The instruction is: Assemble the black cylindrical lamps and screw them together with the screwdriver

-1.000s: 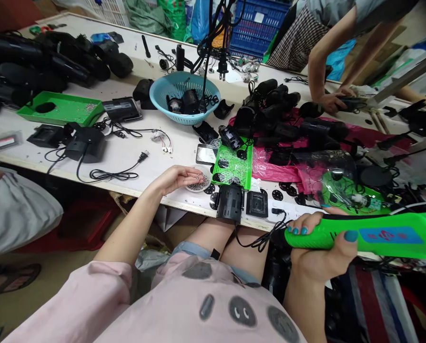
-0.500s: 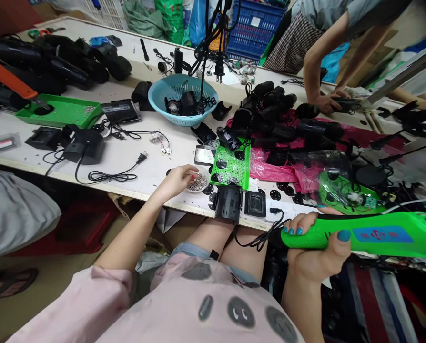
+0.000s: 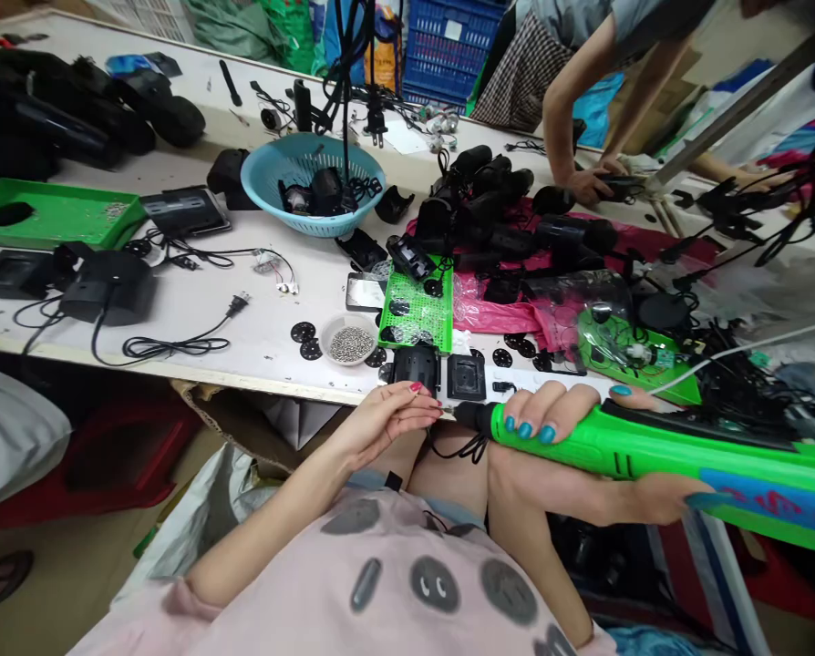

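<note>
Head view, right hand [image 3: 559, 469] gripping green screwdriver [image 3: 660, 453]

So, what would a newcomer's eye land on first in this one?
First, the bright green power screwdriver at lower right, clasped in the right hand, with the left hand pinching at its black tip. After that, the light blue basket at the upper middle of the table. To the basket's right is the heap of black housings on pink plastic.
</note>
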### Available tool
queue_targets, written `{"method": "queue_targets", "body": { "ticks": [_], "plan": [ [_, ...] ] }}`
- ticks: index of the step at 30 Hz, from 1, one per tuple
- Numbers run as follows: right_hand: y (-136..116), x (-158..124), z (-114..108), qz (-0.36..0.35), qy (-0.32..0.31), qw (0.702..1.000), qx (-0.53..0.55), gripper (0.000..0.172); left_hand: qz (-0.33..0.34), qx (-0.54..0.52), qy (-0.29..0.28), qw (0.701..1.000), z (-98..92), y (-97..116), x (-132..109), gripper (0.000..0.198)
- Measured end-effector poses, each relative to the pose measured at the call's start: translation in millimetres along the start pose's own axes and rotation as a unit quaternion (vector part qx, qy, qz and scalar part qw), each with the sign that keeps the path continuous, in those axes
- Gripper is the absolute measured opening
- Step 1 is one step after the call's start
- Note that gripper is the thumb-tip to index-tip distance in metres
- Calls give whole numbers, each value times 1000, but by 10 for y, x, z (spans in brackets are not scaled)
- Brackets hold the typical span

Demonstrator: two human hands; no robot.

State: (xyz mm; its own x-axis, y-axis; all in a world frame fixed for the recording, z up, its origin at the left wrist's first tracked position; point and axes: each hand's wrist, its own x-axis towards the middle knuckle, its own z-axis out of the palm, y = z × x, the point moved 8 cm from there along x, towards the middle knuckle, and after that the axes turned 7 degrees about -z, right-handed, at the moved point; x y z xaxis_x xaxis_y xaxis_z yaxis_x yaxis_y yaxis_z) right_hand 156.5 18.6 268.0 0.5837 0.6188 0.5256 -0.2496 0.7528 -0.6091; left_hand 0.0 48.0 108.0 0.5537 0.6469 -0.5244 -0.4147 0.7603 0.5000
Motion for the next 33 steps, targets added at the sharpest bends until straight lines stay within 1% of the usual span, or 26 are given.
{"method": "queue_targets", "body": {
  "ticks": [2,4,10,12,14,16,17,18,19,20,21,22,23,24,25,26,27,29,31,33],
  "plan": [
    [8,0,28,-12,-4,1000,2,45,-3,-29,10,1000,7,-58,-12,12],
    [38,-3,24,-15,-1,1000,6,44,-1,-39,15,999,12,-60,-28,16],
    [118,-38,-14,-3,9,1000,24,40,-27,-23,2,999,113,-112,-64,20],
    [114,-51,-23,-1,3,1000,27,40,-36,-18,6,999,127,-138,-55,20],
    [104,-65,-12,2,-21,999,30,42,-47,-8,5,999,142,-166,-35,17],
    [89,-80,15,5,-52,998,37,44,-62,14,-8,998,169,-197,-20,12],
    [80,-84,22,7,-64,997,39,44,-68,34,-22,997,188,-211,-21,13],
    [66,-81,13,5,-66,997,38,44,-68,63,-35,995,199,-215,-28,20],
    [44,-70,-14,0,-58,998,36,44,-54,104,-38,992,187,-197,-40,29],
    [17,-50,-55,-7,-43,999,30,44,-22,159,-20,987,140,-144,-58,38],
    [-20,-22,-107,-18,-26,999,22,44,26,228,23,973,58,-54,-85,44],
    [-58,10,-162,-29,-12,999,12,44,82,303,88,945,-48,66,-131,45],
    [-96,47,-217,-39,-1,999,2,44,132,376,163,902,-154,191,-192,44],
    [-129,84,-267,-46,5,999,-7,44,166,439,231,852,-243,295,-252,42],
    [-153,120,-313,-49,7,999,-15,44,180,489,281,806,-311,362,-285,41],
    [-172,152,-357,-51,10,998,-21,44,177,526,311,771,-360,396,-285,43],
    [-188,178,-399,-53,15,998,-26,43,166,554,326,748,-388,404,-256,47],
    [-215,206,-463,-62,27,997,-38,44,144,589,330,723,-382,378,-158,56],
    [-238,206,-495,-68,33,996,-51,44,135,610,325,710,-301,327,-61,61],
    [-268,194,-509,-74,33,995,-58,45,138,619,308,709,-176,256,13,62]
  ]
}}
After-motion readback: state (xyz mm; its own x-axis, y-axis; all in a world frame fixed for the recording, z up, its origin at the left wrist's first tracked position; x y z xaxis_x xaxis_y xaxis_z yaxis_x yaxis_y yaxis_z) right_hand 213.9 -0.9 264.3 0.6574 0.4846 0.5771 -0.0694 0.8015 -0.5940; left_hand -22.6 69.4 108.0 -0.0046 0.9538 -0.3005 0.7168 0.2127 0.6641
